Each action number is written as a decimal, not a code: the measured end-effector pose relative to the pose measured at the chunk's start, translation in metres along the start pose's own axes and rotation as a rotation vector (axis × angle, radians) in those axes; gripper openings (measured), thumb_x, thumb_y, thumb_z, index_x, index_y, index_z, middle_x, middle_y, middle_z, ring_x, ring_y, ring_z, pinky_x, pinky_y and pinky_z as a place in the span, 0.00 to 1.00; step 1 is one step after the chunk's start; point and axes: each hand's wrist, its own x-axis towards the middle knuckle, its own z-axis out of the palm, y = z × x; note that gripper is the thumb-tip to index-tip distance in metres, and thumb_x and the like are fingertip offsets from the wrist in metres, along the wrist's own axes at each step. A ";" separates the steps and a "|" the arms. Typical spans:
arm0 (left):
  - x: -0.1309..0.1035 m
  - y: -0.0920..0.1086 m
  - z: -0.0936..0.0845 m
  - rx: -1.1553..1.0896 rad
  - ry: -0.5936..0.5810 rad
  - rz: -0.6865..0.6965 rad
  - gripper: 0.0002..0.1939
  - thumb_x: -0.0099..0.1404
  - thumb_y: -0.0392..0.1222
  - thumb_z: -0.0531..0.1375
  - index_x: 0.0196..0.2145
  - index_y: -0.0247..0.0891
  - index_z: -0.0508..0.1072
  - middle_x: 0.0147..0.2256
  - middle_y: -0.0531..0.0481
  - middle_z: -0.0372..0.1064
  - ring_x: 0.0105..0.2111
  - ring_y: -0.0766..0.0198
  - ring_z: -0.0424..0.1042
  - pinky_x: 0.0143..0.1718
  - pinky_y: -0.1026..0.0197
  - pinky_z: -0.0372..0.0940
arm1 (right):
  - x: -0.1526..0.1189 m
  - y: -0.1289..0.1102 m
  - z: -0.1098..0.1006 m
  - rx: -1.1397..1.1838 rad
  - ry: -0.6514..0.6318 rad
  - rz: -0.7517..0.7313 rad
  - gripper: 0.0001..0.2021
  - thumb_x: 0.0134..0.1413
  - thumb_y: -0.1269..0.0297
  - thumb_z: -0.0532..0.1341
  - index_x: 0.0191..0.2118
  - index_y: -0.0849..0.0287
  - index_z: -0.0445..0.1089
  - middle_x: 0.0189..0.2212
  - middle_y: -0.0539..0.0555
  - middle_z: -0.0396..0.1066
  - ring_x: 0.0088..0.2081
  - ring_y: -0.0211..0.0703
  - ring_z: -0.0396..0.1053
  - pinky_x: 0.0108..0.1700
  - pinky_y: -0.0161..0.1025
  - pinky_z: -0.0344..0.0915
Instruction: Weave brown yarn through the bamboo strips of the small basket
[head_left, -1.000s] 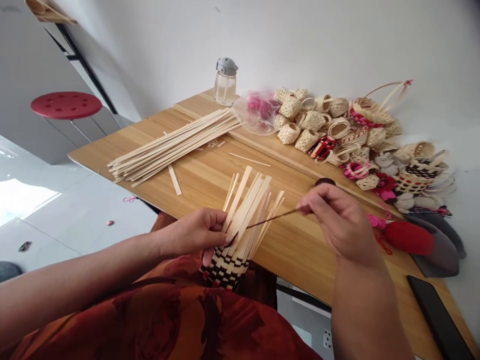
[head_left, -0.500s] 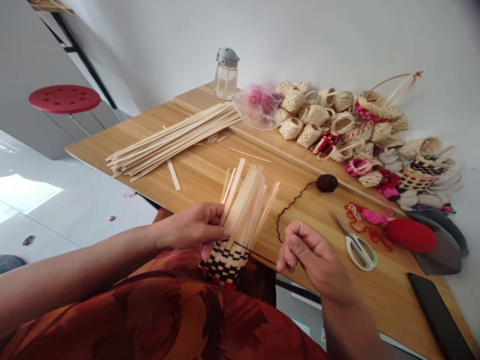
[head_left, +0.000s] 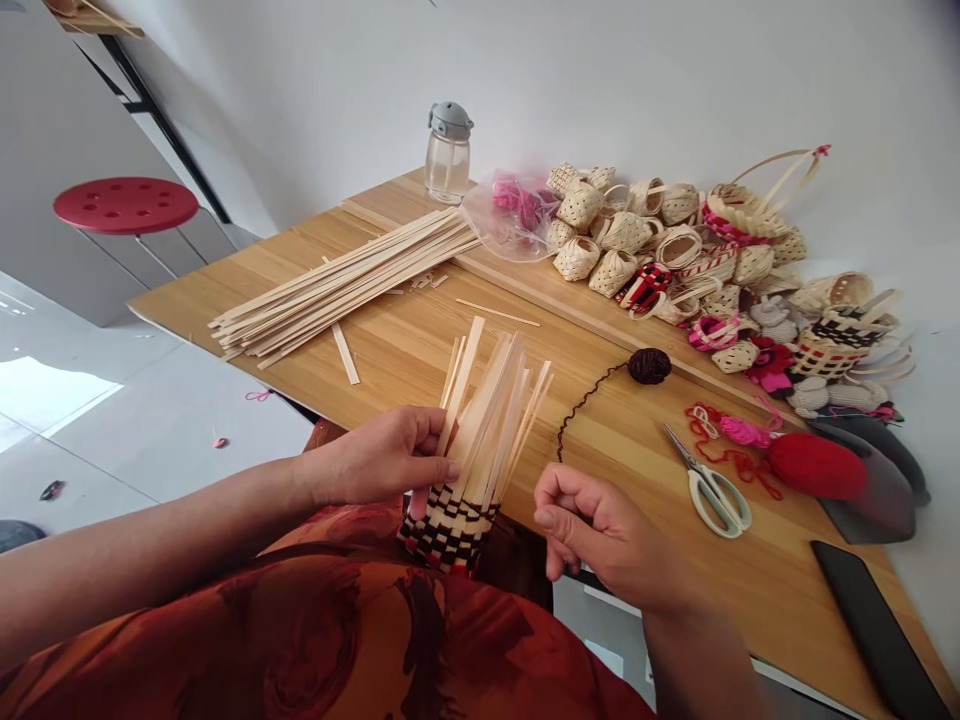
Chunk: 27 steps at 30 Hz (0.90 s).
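On my lap stands a partly woven basket [head_left: 450, 530] in a black, cream and red check, with pale upright strips [head_left: 491, 410] fanning from its top. My left hand [head_left: 397, 450] is closed on the strips just above the woven part, thumb in front. To the right of the basket, my right hand [head_left: 600, 530] is curled with thumb and fingers pinched on the dark brown yarn [head_left: 583, 405]. The yarn runs from a small ball [head_left: 649, 367] on the table down to this hand. Between hand and basket the yarn is hard to make out.
A bundle of flat strips [head_left: 352, 280] lies on the wooden table [head_left: 420, 375]. Scissors [head_left: 716, 490], red yarn [head_left: 817, 465] and a black phone [head_left: 877, 630] lie to the right. Many small woven baskets [head_left: 622, 230] line the wall beside a water bottle [head_left: 448, 160]. A red stool [head_left: 126, 205] stands left.
My right hand has moved slightly left and down, nearer the basket, and its fingers now point lower. My left hand keeps its hold. The view has shifted slightly.
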 end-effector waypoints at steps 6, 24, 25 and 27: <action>0.001 -0.001 -0.001 -0.028 -0.042 -0.020 0.18 0.62 0.52 0.66 0.38 0.36 0.68 0.33 0.47 0.79 0.23 0.65 0.75 0.23 0.66 0.67 | 0.004 0.004 -0.006 0.002 -0.009 0.021 0.15 0.66 0.51 0.59 0.36 0.58 0.62 0.19 0.41 0.62 0.23 0.33 0.71 0.26 0.29 0.61; 0.000 0.008 0.000 -0.052 0.062 -0.128 0.10 0.51 0.42 0.73 0.24 0.34 0.79 0.19 0.55 0.72 0.16 0.74 0.62 0.16 0.72 0.55 | 0.009 -0.005 -0.005 0.166 0.179 -0.198 0.14 0.65 0.54 0.62 0.34 0.58 0.64 0.20 0.44 0.65 0.27 0.37 0.75 0.30 0.32 0.65; -0.001 0.008 0.002 -0.049 0.068 -0.137 0.10 0.52 0.42 0.72 0.26 0.34 0.78 0.20 0.54 0.73 0.16 0.73 0.62 0.15 0.72 0.55 | 0.009 -0.007 -0.006 0.169 0.193 -0.212 0.14 0.65 0.55 0.63 0.33 0.58 0.64 0.20 0.44 0.65 0.27 0.38 0.75 0.30 0.32 0.66; -0.003 0.009 0.004 -0.032 0.079 -0.147 0.10 0.53 0.43 0.71 0.28 0.34 0.77 0.21 0.54 0.73 0.15 0.73 0.63 0.14 0.71 0.56 | 0.010 -0.010 -0.006 0.165 0.208 -0.242 0.13 0.65 0.55 0.63 0.33 0.58 0.65 0.21 0.45 0.67 0.29 0.38 0.76 0.32 0.33 0.68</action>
